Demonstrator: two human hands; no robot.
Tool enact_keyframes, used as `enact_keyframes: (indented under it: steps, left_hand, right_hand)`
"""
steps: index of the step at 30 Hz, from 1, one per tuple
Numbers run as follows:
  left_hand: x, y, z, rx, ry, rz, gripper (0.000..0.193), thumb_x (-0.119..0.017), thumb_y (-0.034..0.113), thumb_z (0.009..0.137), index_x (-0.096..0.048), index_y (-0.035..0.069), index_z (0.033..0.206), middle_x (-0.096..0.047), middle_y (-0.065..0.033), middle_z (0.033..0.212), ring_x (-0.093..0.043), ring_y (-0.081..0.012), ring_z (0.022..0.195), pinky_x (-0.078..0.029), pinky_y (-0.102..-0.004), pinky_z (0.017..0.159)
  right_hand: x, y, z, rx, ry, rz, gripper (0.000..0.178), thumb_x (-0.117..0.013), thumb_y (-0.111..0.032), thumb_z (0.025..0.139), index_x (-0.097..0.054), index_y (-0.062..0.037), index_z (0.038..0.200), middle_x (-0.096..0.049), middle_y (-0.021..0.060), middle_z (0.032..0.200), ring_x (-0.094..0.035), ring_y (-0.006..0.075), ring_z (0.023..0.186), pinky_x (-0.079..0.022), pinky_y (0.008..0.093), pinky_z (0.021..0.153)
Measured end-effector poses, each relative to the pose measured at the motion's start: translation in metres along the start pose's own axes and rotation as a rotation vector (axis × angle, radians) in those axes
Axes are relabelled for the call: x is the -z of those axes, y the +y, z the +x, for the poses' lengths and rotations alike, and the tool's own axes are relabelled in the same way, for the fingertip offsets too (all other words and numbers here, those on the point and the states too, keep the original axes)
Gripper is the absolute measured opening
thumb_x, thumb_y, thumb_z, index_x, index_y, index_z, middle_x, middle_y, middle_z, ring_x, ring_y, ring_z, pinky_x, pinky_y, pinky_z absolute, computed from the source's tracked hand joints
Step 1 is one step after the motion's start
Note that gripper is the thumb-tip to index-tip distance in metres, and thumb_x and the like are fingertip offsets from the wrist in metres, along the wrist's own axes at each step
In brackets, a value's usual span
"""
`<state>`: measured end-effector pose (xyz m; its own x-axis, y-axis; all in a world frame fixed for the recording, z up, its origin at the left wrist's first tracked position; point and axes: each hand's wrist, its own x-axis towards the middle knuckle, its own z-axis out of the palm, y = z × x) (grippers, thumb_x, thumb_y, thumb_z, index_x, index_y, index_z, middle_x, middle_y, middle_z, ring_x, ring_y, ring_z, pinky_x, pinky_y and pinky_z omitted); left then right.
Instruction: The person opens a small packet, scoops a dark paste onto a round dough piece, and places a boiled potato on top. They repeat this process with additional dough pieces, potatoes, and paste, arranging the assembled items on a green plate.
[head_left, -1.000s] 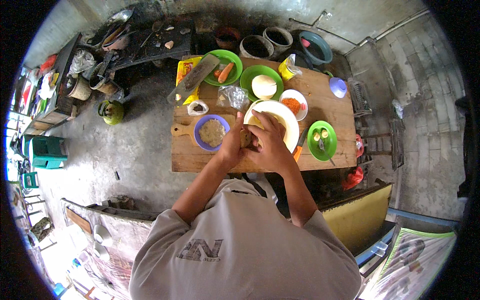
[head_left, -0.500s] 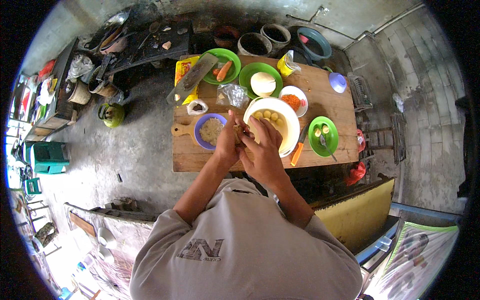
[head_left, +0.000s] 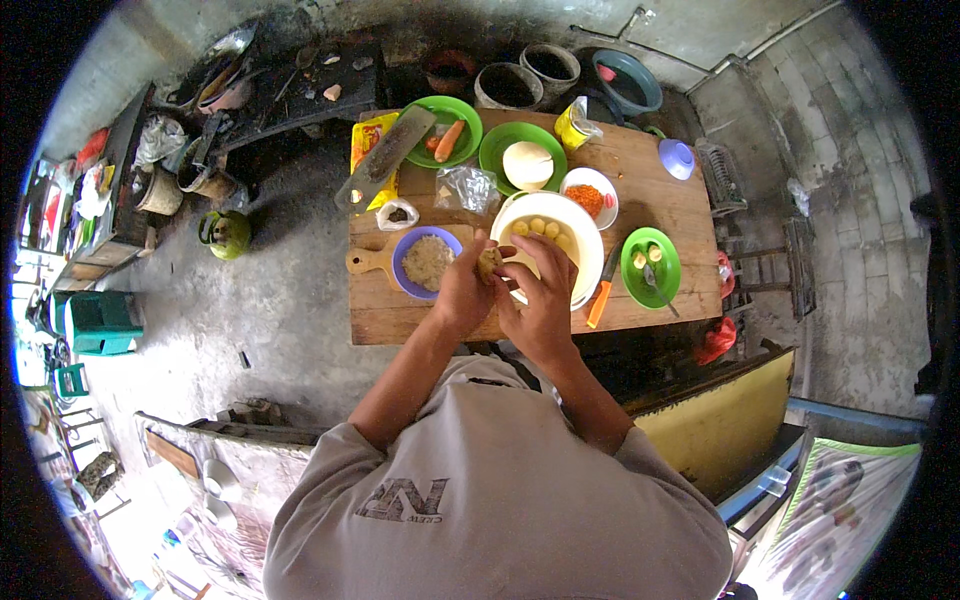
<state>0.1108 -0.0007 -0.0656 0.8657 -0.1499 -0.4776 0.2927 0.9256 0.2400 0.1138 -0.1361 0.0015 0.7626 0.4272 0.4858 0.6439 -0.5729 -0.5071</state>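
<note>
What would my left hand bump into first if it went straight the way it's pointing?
Probably the white bowl, whose rim is just past the fingers of your left hand. Height is hard to judge from above, so it might pass over.

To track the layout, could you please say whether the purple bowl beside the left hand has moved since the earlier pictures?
No; against the wooden table, the purple bowl beside the left hand keeps its place; only the whole view shifts slightly.

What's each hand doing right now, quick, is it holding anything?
Left hand: curled, holding a small yellowish-brown lump.
Right hand: fingers bent beside that lump; whether it's gripping can't be told.
</note>
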Motion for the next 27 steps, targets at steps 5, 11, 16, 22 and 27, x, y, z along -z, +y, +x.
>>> enact_keyframes:
  steps: [5, 11, 16, 22, 27]
  left_hand:
    - [0.029, -0.008, -0.003, -0.085, -0.115, 0.255, 0.038, -0.058, 0.024, 0.109, -0.053, -0.004, 0.134, -0.066, -0.0092, 0.110, -0.066, -0.0163, 0.094, -0.056, -0.0288, 0.081]
    - [0.060, -0.005, -0.033, -0.098, -0.041, 0.530, 0.040, -0.063, 0.019, 0.107, -0.056, -0.006, 0.137, -0.069, -0.0099, 0.119, -0.070, -0.0211, 0.111, -0.060, -0.0322, 0.097]
    - [0.052, -0.004, -0.053, -0.032, -0.039, 0.662, 0.039, -0.065, 0.020, 0.106, -0.058, -0.005, 0.135, -0.069, -0.0108, 0.122, -0.071, -0.0226, 0.110, -0.060, -0.0367, 0.100]
    - [0.042, -0.002, -0.057, -0.015, -0.076, 0.703, 0.039, -0.059, 0.024, 0.109, -0.056, -0.003, 0.138, -0.066, -0.0110, 0.128, -0.067, -0.0213, 0.117, -0.059, -0.0388, 0.102]
    - [0.050, 0.001, -0.055, 0.021, -0.079, 0.664, 0.037, -0.055, 0.021, 0.111, -0.054, -0.003, 0.139, -0.063, -0.0105, 0.130, -0.064, -0.0189, 0.121, -0.059, -0.0383, 0.103]
  right_hand:
    - [-0.010, 0.012, -0.011, -0.023, -0.049, 0.010, 0.025, -0.079, -0.012, 0.081, -0.071, -0.0075, 0.104, -0.062, 0.0122, 0.136, -0.054, 0.0354, 0.131, -0.037, 0.0503, 0.110]
    - [-0.014, 0.025, -0.035, -0.144, -0.026, 0.246, 0.021, -0.079, -0.010, 0.087, -0.072, -0.0060, 0.107, -0.070, 0.0142, 0.122, -0.067, 0.0311, 0.114, -0.052, 0.0412, 0.095]
    - [-0.014, 0.039, -0.044, -0.421, -0.138, 0.478, 0.027, -0.077, -0.021, 0.093, -0.070, -0.0031, 0.113, -0.073, 0.0131, 0.111, -0.072, 0.0264, 0.099, -0.057, 0.0376, 0.088]
    - [-0.016, 0.048, -0.046, -0.521, -0.355, 0.546, 0.032, -0.073, -0.029, 0.099, -0.074, -0.0025, 0.116, -0.075, 0.0127, 0.110, -0.073, 0.0228, 0.098, -0.058, 0.0363, 0.084]
    - [-0.013, 0.043, -0.046, -0.568, -0.366, 0.609, 0.025, -0.074, -0.023, 0.098, -0.077, -0.0025, 0.111, -0.075, 0.0132, 0.109, -0.073, 0.0231, 0.100, -0.059, 0.0367, 0.086]
